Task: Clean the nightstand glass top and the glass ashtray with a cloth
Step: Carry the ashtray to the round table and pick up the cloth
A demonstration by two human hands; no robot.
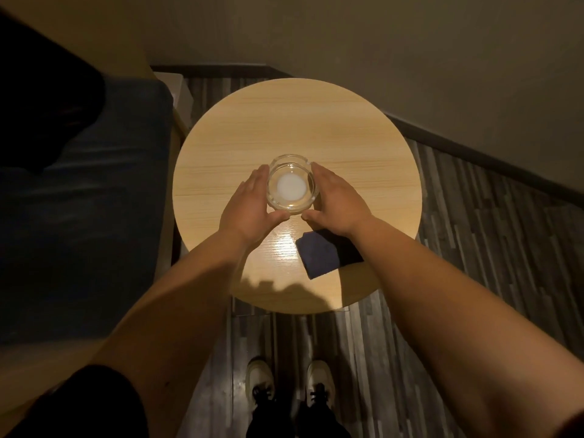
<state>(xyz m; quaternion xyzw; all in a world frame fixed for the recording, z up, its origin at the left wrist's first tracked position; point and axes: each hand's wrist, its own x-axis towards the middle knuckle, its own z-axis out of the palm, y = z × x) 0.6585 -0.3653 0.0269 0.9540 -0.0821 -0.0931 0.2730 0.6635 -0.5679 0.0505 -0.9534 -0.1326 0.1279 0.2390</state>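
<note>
1. Glass ashtray point(291, 184) sits near the middle of the round nightstand top point(363, 147). Left hand point(249, 207) and right hand point(336, 202) cup it from either side, fingers along the rim and thumbs nearly meeting at the near edge. Hands are spread around it, not squeezed tight; I cannot tell whether it is lifted or resting on the surface.
2. Folded dark cloth point(328, 256) lies on the top near the front edge, partly under the right wrist. Neither hand holds it.
3. Risk: smooth glass held with flat palms only. If lifted this way it could slip and drop onto the top, then chip or crack.
4. Risk: a pale cloudy patch shows in the ashtray's bowl, residue or glare, unclear which. Tilting could spill anything loose onto the top.
5. Risk: the right forearm crosses over the cloth; pulling back could drag it off the front edge to the floor.
6. Risk: sliding the ashtray rather than lifting could scratch or smear the glossy surface.
7. Dim light may hide streaks.
</note>
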